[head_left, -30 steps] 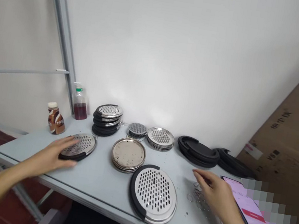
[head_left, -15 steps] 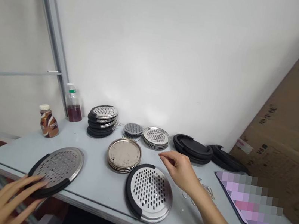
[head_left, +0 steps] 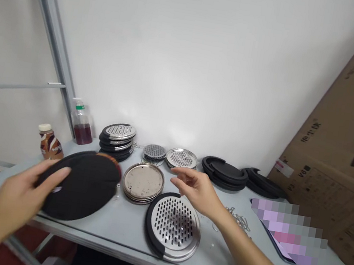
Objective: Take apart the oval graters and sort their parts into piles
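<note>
Head view, left hand [head_left: 21, 195] gripping smooth black disc [head_left: 85, 189], slotted metal plate [head_left: 173, 227]

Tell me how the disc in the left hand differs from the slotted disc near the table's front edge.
The held disc shows a mostly plain black side; the slotted disc shows a silver, perforated face with black rim along part of it.
The held disc is tilted in the left hand's grip, while the slotted disc lies flat on the table.
Both are round.
</note>
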The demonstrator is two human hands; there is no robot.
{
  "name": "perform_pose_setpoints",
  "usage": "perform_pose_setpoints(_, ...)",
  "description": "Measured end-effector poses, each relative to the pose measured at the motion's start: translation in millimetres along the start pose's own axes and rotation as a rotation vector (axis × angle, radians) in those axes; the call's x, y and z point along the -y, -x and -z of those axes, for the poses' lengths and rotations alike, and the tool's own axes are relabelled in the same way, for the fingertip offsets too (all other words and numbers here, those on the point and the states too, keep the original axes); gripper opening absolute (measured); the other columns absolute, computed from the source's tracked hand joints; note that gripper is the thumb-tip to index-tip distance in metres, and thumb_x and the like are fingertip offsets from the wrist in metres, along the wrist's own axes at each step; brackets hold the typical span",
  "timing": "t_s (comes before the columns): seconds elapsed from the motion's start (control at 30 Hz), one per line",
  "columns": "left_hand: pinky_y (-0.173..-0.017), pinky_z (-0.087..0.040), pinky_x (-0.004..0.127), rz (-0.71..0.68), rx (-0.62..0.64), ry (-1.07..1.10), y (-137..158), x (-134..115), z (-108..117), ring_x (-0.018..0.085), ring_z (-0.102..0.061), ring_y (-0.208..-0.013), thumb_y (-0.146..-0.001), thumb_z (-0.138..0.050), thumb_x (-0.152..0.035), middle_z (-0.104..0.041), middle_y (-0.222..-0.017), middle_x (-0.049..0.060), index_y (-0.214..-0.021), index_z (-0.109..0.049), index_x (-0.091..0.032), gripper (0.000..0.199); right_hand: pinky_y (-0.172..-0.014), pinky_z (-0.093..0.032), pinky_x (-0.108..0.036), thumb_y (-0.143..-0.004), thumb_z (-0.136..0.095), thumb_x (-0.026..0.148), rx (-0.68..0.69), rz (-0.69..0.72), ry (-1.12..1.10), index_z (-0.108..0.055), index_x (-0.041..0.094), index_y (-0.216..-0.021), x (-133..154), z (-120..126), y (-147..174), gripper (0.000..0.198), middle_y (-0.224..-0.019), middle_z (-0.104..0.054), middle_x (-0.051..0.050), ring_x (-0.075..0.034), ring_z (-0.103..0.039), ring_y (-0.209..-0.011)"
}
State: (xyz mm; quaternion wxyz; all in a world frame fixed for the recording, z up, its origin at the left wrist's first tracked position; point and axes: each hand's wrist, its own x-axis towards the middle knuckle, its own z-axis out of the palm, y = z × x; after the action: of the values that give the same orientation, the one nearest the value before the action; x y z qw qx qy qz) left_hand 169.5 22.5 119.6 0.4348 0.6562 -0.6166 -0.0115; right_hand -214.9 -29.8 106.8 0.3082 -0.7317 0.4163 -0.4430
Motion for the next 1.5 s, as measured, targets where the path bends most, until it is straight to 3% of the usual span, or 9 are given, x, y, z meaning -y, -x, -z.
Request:
perform_pose_setpoints(0.13,-0.078,-0.053,0.032,-0.02,0.216,0.439,-32.2,-82.8,-78.1,0.025,-0.066,-0.09,-0.082,-0.058,-0.058,-0.073,-0.097,0.003,-0.102,-0.068,-0.019,0.045,-0.067,-0.055,-0.03,-0.082,-0.069,0.04,0.072,-0.043,-0.342,-0.051,0.023,-0.133,-7.3,-12.2,-8.7,0.056,-0.093,-0.067,-0.003,-0.016,-0.065,-0.076)
perform_pose_setpoints(0.23,-0.077,-0.053,0.031,-0.002,0.354,0.723,-42.7,-113.7,-120.4,0.025,-0.067,-0.091,-0.083,-0.06,-0.055,-0.073,-0.097,0.007,-0.103,-0.067,-0.016,0.045,-0.067,-0.057,-0.03,-0.08,-0.072,0.037,-0.014,-0.058,-0.508,-0.053,0.023,-0.132,-20.0,-9.2,-9.3,0.058,-0.092,-0.069,-0.002,-0.017,-0.066,-0.08)
perform_pose_setpoints(0.33,-0.078,-0.054,0.034,0.074,0.683,0.9,-54.3,-120.3,-133.6,0.026,-0.068,-0.095,-0.079,-0.068,-0.048,-0.072,-0.105,0.009,-0.113,-0.064,-0.017,0.047,-0.07,-0.057,-0.031,-0.083,-0.068,0.036,0.003,-0.063,-0.54,-0.061,0.021,-0.124,-27.2,0.5,-6.1,0.044,-0.088,-0.072,-0.002,-0.016,-0.067,-0.076)
perform_pose_setpoints(0.43,-0.084,-0.054,0.036,0.086,1.053,0.843,-66.8,-119.2,-134.4,0.028,-0.067,-0.101,-0.07,-0.079,-0.037,-0.07,-0.116,0.009,-0.123,-0.062,-0.021,0.057,-0.074,-0.057,-0.034,-0.085,-0.065,0.035,0.122,-0.096,-0.503,-0.062,0.022,-0.126,-28.5,8.0,-3.5,0.043,-0.097,-0.073,-0.004,-0.018,-0.069,-0.081)
perform_pose_setpoints(0.5,-0.088,-0.053,0.038,0.036,1.136,0.806,-69.5,-117.6,-137.8,0.028,-0.066,-0.104,-0.07,-0.08,-0.036,-0.069,-0.119,0.009,-0.124,-0.062,-0.021,0.059,-0.075,-0.056,-0.035,-0.084,-0.067,0.035,0.08,-0.11,-0.395,-0.064,0.021,-0.125,-28.9,11.5,-2.5,0.043,-0.1,-0.074,-0.005,-0.02,-0.069,-0.084)
perform_pose_setpoints(0.9,-0.101,-0.045,0.041,-0.124,0.849,0.817,-47.7,-104.7,-164.1,0.03,-0.058,-0.117,-0.078,-0.07,-0.043,-0.064,-0.128,0.007,-0.125,-0.063,-0.022,0.051,-0.074,-0.052,-0.033,-0.098,-0.044,0.025,-0.088,0.267,0.562,-0.065,0.017,-0.122,-36.1,19.5,9.2,0.032,-0.088,-0.069,-0.01,-0.021,-0.064,-0.08)
perform_pose_setpoints(1.17,-0.097,-0.048,0.039,-0.131,0.896,0.833,-44.4,-109.5,-153.9,0.029,-0.059,-0.116,-0.079,-0.07,-0.043,-0.064,-0.129,0.007,-0.127,-0.061,-0.022,0.053,-0.07,-0.052,-0.033,-0.097,-0.037,0.019,-0.263,0.307,0.832,-0.062,0.014,-0.123,-40.3,-2.7,21.4,0.036,-0.089,-0.07,-0.014,-0.022,-0.065,-0.076)
perform_pose_setpoints(1.33,-0.095,-0.05,0.037,-0.125,0.908,0.856,-42.8,-111.4,-151.4,0.028,-0.061,-0.114,-0.078,-0.071,-0.043,-0.066,-0.125,0.007,-0.127,-0.062,-0.021,0.055,-0.07,-0.053,-0.033,-0.095,-0.039,0.017,-0.341,0.227,0.779,-0.063,0.016,-0.125,-44.5,-12.9,19.6,0.039,-0.093,-0.072,-0.015,-0.023,-0.066,-0.077)
perform_pose_setpoints(1.5,-0.094,-0.049,0.038,-0.119,0.833,0.822,-46.4,-108.0,-155.3,0.029,-0.062,-0.111,-0.078,-0.07,-0.045,-0.067,-0.123,0.009,-0.126,-0.062,-0.02,0.055,-0.077,-0.054,-0.036,-0.092,-0.052,0.028,-0.329,0.105,0.269,-0.074,0.023,-0.108,-34.3,-3.4,4.0,0.028,-0.101,-0.073,-0.01,-0.024,-0.067,-0.089)
